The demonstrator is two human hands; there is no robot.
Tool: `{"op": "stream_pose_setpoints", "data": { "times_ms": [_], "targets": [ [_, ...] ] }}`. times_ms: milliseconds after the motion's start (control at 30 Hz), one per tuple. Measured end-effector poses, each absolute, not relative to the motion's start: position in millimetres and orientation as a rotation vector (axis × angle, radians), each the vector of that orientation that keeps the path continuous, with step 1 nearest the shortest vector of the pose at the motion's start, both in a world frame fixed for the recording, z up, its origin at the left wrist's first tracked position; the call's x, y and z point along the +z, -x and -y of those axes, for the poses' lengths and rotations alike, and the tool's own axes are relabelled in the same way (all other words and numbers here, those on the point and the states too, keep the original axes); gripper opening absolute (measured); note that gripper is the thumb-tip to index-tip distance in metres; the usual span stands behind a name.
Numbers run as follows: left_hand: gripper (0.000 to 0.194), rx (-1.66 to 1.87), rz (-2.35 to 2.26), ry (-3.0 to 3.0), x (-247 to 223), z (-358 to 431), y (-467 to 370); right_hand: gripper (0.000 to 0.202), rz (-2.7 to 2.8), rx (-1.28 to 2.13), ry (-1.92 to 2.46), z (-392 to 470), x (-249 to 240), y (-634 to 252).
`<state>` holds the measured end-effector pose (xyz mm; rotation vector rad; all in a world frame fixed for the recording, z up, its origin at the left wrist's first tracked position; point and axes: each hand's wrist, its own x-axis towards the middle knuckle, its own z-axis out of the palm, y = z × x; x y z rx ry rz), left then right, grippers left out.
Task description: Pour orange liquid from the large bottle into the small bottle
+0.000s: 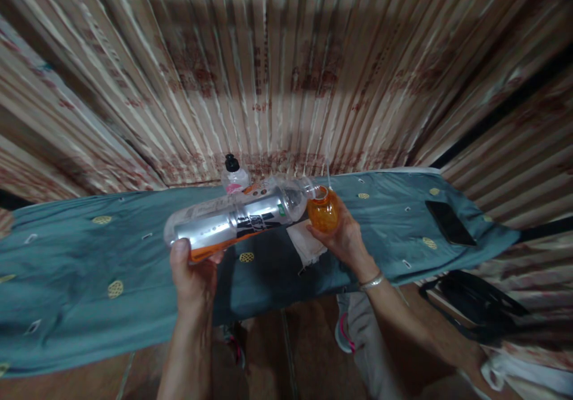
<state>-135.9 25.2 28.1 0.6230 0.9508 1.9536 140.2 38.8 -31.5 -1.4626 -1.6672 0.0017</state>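
Observation:
My left hand (194,271) is wrapped round the base end of a large clear plastic bottle (233,221) with a silver and orange label. The bottle lies nearly level in the air, its neck pointing right and tilted slightly upward in the picture. Its mouth meets the opening of a small round orange jar (323,214); whether they touch I cannot tell. My right hand (342,236) grips that jar from the right side and below. Whether any liquid flows between them cannot be made out. A thin white stick or straw (328,173) rises behind the jar's opening.
A small clear bottle with a black cap (233,173) stands behind the large bottle. A white cloth (307,246) lies under my hands on the teal-covered table (147,268). A black phone (450,223) rests at the right. Pleated curtains (277,77) hang behind; a black bag (474,304) sits lower right.

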Motion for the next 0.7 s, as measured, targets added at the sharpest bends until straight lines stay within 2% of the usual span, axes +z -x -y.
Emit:
{"op": "stream_pose_setpoints", "data": {
  "times_ms": [467, 700],
  "targets": [
    [0.04, 1.937, -0.952, -0.707, 28.3, -24.9, 135.8, 0.089, 1.622, 0.066, 1.495, -39.5, -32.9, -140.8],
    [0.05, 1.95, -0.932, -0.68, 28.8, -25.7, 135.1, 0.09, 1.634, 0.053, 1.488, -39.8, -32.5, -141.1]
  ]
}}
